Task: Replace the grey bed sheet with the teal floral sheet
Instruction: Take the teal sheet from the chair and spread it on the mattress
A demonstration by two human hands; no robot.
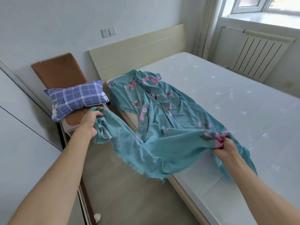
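Teal floral sheet (162, 114) lies bunched across the near corner of the mattress (227, 95), looking light, limp, best held by its edge; left hand (91, 122) and right hand (225, 146) each clutch a gathered bunch of it. Beside the bed, a checked pillow (76, 98) rests on a brown chair (60, 70); radiator (258, 52) under the window

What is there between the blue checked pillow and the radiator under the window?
In the head view, the teal floral sheet lies bunched beside the pillow; then comes bare, pale mattress and a strip of floor before the radiator.
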